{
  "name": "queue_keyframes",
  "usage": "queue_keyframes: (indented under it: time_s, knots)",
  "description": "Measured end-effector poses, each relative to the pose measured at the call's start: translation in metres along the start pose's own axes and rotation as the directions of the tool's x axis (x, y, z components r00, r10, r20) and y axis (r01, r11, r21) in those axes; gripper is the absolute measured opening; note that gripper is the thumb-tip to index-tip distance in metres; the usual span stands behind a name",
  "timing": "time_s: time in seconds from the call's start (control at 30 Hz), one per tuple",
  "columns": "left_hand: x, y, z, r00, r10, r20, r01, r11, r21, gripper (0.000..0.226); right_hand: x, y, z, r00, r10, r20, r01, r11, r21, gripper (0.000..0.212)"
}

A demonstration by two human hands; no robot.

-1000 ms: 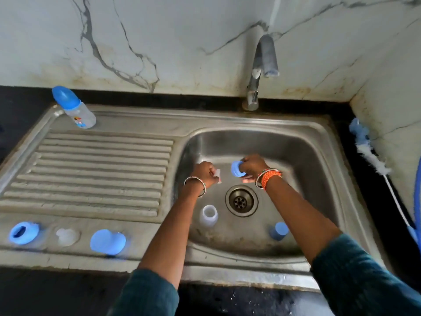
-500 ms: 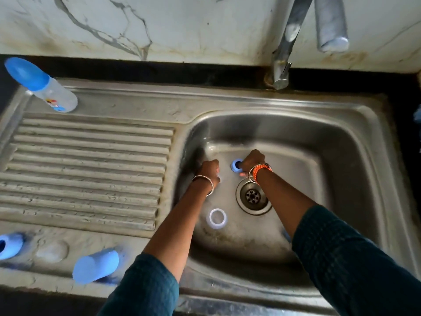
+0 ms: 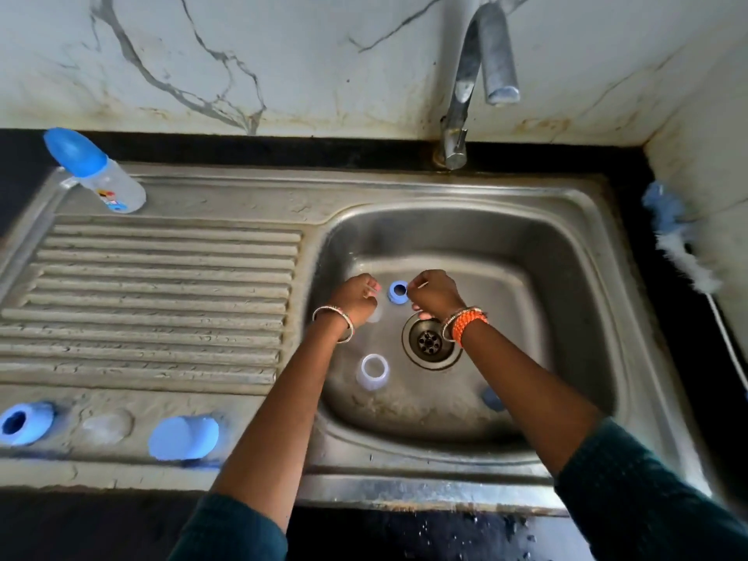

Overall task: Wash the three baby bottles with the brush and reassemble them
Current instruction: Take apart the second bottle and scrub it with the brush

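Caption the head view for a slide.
Both hands in the sink, right hand holding a blue ring.

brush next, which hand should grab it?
Right, probably. The brush lies on the counter by the sink's right rim, the right hand's side. The left hand would have to cross over. The right hand must first release the blue ring.

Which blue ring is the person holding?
The blue ring down in the basin, pinched by the right hand. The other blue ring lies untouched on the drainboard's front left.
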State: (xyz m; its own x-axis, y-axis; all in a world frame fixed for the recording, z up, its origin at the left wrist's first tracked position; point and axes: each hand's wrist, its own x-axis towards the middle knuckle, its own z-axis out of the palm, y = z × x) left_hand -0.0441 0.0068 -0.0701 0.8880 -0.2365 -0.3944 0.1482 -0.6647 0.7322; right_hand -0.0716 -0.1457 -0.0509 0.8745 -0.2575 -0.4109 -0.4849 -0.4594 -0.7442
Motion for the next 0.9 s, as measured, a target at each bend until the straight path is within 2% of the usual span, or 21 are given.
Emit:
queue_keyframes:
  time_s: [0.1,0.2,0.23,0.3,0.37,0.43,0.53,0.6,0.63,0.67,0.7,0.73,0.77,0.8,0.83,0.9]
  knots:
    - [-0.025,0.006,-0.004,0.997,0.050,-0.052,-0.057,0.988,-0.146,0.030,-0.038,-0.002,0.002,0.978,-0.177,0.111,0.186,0.979,-0.078,0.009]
    - [-0.042,0.007,-0.012,0.984,0.085,-0.154,-0.118,0.969,-0.219,0.038,-0.069,0.002,0.016,0.875,-0.314,0.369,0.405,0.892,-0.202,0.034]
    - [-0.045,0.008,-0.014,0.981,0.083,-0.178,-0.123,0.965,-0.230,0.037,-0.074,0.004,0.023,0.837,-0.311,0.450,0.473,0.825,-0.310,0.048]
    - [-0.053,0.010,-0.017,0.980,0.090,-0.177,-0.132,0.962,-0.241,0.033,-0.079,0.009,0.035,0.804,-0.253,0.538,0.543,0.683,-0.490,0.067]
    - [-0.063,0.015,-0.018,0.986,0.095,-0.140,-0.127,0.962,-0.242,0.029,-0.083,0.012,0.041,0.796,-0.226,0.561,0.558,0.633,-0.537,0.062]
    - [-0.068,0.016,-0.017,0.992,0.067,-0.111,-0.095,0.958,-0.270,0.026,-0.083,0.014,0.039,0.815,-0.263,0.516,0.542,0.659,-0.522,0.049]
    - [-0.074,0.020,-0.011,0.989,-0.031,-0.146,-0.022,0.937,-0.349,0.021,-0.082,0.010,0.015,0.877,-0.363,0.316,0.476,0.747,-0.464,0.043]
    - [-0.074,0.025,-0.003,0.976,-0.193,-0.100,0.132,0.890,-0.437,0.022,-0.085,0.002,-0.011,0.898,-0.421,0.127,0.437,0.823,-0.363,0.039]
    - [-0.075,0.030,-0.001,0.962,-0.274,0.008,0.244,0.843,-0.479,0.035,-0.088,-0.003,-0.025,0.899,-0.437,0.032,0.427,0.857,-0.287,0.036]
    - [-0.076,0.032,0.000,0.932,-0.324,0.162,0.359,0.760,-0.541,0.047,-0.092,-0.008,-0.034,0.896,-0.443,-0.041,0.424,0.879,-0.219,0.034]
    - [-0.074,0.043,0.006,0.893,-0.304,0.331,0.448,0.650,-0.613,0.054,-0.098,-0.008,-0.051,0.895,-0.430,-0.121,0.408,0.896,-0.174,0.032]
    - [-0.073,0.053,0.010,0.850,-0.245,0.467,0.523,0.501,-0.689,0.056,-0.103,-0.006,-0.062,0.898,-0.414,-0.146,0.392,0.906,-0.158,0.031]
    - [-0.072,0.056,0.013,0.829,-0.172,0.533,0.558,0.326,-0.763,0.053,-0.106,-0.006,-0.068,0.908,-0.402,-0.122,0.383,0.911,-0.152,0.031]
    - [-0.070,0.064,0.019,0.836,-0.132,0.532,0.548,0.202,-0.812,0.047,-0.108,-0.002,-0.078,0.920,-0.381,-0.097,0.368,0.921,-0.128,0.031]
    - [-0.068,0.079,0.030,0.847,-0.110,0.520,0.531,0.147,-0.834,0.040,-0.109,0.009,-0.096,0.931,-0.351,-0.100,0.345,0.936,-0.073,0.031]
    - [-0.067,0.106,0.047,0.872,-0.088,0.482,0.490,0.152,-0.858,0.034,-0.107,0.032,-0.136,0.935,-0.266,-0.235,0.270,0.963,-0.013,0.033]
